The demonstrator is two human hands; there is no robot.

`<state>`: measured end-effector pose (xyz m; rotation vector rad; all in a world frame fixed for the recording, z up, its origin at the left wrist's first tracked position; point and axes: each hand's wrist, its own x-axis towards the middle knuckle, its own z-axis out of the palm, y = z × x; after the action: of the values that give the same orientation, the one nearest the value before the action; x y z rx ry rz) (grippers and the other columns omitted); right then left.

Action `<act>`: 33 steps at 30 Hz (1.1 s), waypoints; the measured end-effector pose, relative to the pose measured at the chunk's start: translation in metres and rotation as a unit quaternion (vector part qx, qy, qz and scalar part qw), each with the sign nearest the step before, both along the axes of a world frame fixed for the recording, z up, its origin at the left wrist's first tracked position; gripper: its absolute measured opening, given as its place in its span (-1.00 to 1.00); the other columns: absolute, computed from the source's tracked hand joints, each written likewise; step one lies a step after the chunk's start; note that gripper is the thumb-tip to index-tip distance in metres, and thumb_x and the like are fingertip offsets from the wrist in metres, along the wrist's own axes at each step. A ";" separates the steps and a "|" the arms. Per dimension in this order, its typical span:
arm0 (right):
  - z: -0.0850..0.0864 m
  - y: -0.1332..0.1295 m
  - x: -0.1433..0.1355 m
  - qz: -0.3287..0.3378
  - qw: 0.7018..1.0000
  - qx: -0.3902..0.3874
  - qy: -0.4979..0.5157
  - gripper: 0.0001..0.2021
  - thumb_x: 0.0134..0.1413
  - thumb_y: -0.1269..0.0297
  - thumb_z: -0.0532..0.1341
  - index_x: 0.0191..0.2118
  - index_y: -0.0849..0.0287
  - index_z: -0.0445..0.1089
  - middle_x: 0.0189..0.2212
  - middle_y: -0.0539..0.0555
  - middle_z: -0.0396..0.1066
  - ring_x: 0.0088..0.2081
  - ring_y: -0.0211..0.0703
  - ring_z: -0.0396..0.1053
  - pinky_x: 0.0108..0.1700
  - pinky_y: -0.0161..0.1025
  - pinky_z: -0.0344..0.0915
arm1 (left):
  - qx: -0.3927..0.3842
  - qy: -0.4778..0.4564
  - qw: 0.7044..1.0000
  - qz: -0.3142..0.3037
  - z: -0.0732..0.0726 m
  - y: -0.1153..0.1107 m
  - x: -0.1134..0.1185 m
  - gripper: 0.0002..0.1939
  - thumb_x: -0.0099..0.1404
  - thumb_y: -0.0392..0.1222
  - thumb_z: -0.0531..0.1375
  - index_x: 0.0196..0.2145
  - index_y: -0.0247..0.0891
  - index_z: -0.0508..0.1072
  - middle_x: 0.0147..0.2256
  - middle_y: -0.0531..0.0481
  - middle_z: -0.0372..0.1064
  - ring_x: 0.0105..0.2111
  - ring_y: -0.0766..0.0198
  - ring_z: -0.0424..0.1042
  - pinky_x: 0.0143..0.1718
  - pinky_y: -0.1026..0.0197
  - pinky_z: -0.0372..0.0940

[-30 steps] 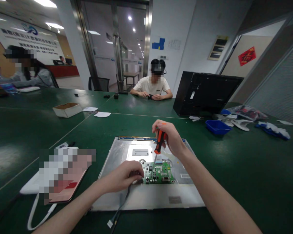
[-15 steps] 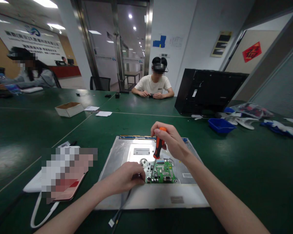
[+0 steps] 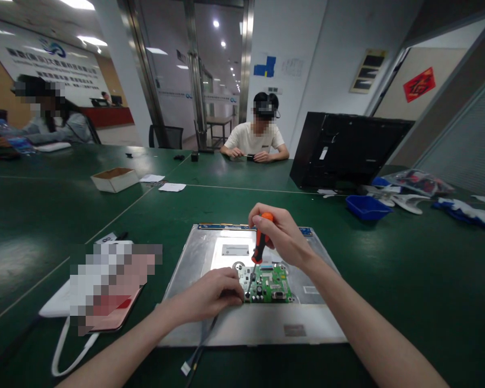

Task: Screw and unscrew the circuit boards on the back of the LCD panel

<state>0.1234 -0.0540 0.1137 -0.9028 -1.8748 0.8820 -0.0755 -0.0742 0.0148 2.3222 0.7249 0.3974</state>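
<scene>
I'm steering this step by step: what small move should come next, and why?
Probably the right hand should ease the screwdriver slightly more upright, because its shaft slants down to the lower left of the green circuit board, close to the left hand. I can't tell whether the tip sits in a screw.

Office — company wall sign [image 3: 52, 64], glass doors [image 3: 189, 81].

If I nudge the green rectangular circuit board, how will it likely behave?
The green rectangular circuit board looks thin and flat, so it would probably move stiffly rather than flop. Its small raised components look fragile under sideways pressure. Lying flat on the silver metal panel, it seems unlikely to roll.
</scene>
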 end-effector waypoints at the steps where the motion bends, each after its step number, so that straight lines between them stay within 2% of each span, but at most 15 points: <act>1: 0.000 0.000 0.000 0.000 1.000 0.003 -0.003 -0.75 0.17 0.14 0.05 -0.44 0.16 0.25 -0.66 -0.12 0.12 -0.60 -0.35 0.05 -0.54 -0.35 -0.05 | 0.002 -0.001 1.000 0.001 -0.001 0.001 0.000 -0.89 0.26 -0.38 0.18 -0.30 -0.25 0.48 -0.27 0.00 0.34 -0.27 0.26 0.33 -0.28 0.27 0.20; 13: 0.002 0.000 -0.001 -0.002 0.999 0.028 -0.028 -0.78 0.16 0.19 0.06 -0.46 0.16 0.26 -0.64 -0.12 0.13 -0.59 -0.36 0.07 -0.54 -0.35 -0.01 | -0.017 -0.010 0.999 0.025 0.002 0.003 0.000 -0.94 0.23 -0.36 0.22 -0.32 -0.27 0.48 -0.34 0.02 0.33 -0.34 0.28 0.30 -0.36 0.28 0.15; 23: 0.001 -0.001 -0.001 -0.002 0.999 0.012 -0.036 -0.77 0.17 0.16 0.05 -0.43 0.15 0.26 -0.64 -0.10 0.21 -0.59 -0.35 0.10 -0.55 -0.35 0.01 | -0.004 0.005 1.000 0.006 0.004 0.002 -0.002 -0.92 0.21 -0.31 0.25 -0.31 -0.22 0.52 -0.27 0.00 0.35 -0.27 0.25 0.32 -0.26 0.24 0.19; 33: 0.002 -0.005 -0.003 -0.001 0.996 0.043 -0.078 -0.78 0.20 0.19 0.05 -0.44 0.15 0.24 -0.67 -0.11 0.20 -0.61 -0.36 0.12 -0.53 -0.35 0.00 | 0.000 -0.008 1.000 0.022 0.000 0.001 -0.002 -0.89 0.21 -0.36 0.21 -0.31 -0.22 0.50 -0.28 0.02 0.34 -0.27 0.26 0.32 -0.27 0.23 0.19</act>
<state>0.1206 -0.0588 0.1155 -0.9421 -2.0288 0.7417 -0.0770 -0.0732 0.0149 2.3041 0.7692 0.4354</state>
